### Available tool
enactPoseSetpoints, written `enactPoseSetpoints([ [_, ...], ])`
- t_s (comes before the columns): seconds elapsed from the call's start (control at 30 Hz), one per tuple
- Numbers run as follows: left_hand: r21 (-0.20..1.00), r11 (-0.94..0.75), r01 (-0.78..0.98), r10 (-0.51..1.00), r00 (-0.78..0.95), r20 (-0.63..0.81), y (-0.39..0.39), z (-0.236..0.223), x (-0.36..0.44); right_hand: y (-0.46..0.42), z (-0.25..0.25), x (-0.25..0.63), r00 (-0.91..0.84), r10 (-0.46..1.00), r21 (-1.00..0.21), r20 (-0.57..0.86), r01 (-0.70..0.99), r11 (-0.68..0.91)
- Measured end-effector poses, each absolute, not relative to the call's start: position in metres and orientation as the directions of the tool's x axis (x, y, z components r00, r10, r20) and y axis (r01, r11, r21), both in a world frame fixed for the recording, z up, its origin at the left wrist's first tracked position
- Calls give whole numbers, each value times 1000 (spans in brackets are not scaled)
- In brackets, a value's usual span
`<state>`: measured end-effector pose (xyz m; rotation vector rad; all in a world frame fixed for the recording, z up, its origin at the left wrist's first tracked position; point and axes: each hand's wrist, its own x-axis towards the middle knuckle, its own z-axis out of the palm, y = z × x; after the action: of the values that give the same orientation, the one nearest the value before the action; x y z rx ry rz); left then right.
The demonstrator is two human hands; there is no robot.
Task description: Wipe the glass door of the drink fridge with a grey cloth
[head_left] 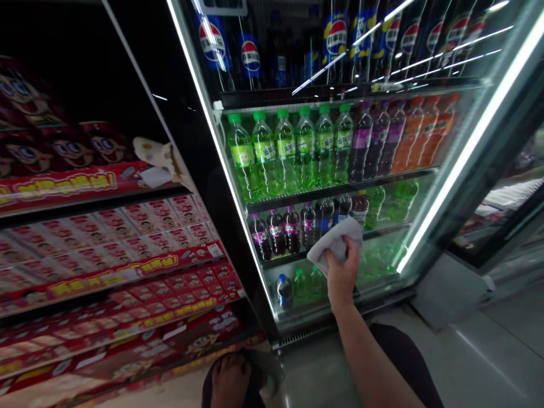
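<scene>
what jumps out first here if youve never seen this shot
The lit drinks cooler fills the right, with a row of bright green bottles on its middle shelf. Low against its glass, the right hand presses a white cloth. Red snack boxes crowd the dim left shelves.

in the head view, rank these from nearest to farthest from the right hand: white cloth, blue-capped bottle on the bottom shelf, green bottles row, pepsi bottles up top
1. White cloth: held in the right hand, against the cooler glass.
2. Blue-capped bottle: bottom shelf, left of the hand and slightly lower.
3. Green bottles row: higher shelf, above and to the left.
4. Pepsi bottles: top shelf, farthest up.
</scene>
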<state>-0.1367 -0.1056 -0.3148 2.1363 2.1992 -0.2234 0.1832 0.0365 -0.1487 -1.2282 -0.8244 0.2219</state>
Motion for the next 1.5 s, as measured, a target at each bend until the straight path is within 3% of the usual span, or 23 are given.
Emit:
enactPoseSetpoints([
  [0.1,4,34,999,994,-34,-104,-105,-326,-143,47,-136,186,503,475,-657,722,712,246],
  [0.23,40,63,997,995,-60,-86,-105,-331,-145,75,-150,175,232,450,-339,863,924,175],
  [0.47,-22,41,999,991,-44,-126,-102,-318,-133,75,-189,139,-168,321,14,932,902,430],
  [0.63,-37,30,999,985,-36,-169,-99,-311,-125,65,-237,130,-553,223,258,803,659,707],
  [0.7,-42,32,999,988,-38,-149,-100,-310,-124,65,-268,129,-690,180,269,701,489,830],
  [0.8,-24,61,998,992,-63,-113,-102,-310,-123,63,-311,129,-764,157,176,625,334,926],
  [0.9,18,106,994,990,-104,-92,-105,-313,-125,60,-331,129,-766,179,113,617,312,943],
  [1.0,35,120,992,989,-116,-90,-107,-318,-132,60,-319,129,-761,149,157,631,313,937],
  [1.17,74,113,991,992,-108,-73,-108,-327,-142,65,-230,120,-689,205,238,695,490,839],
  [1.3,82,166,983,980,-156,-124,-103,-328,-141,71,-122,112,-479,234,233,846,728,645],
  [1.43,113,183,977,976,-167,-139,-100,-331,-140,74,-21,109,-169,193,62,967,882,467],
  [1.5,129,154,980,985,-142,-97,-101,-334,-140,75,11,102,-140,207,31,968,889,457],
])
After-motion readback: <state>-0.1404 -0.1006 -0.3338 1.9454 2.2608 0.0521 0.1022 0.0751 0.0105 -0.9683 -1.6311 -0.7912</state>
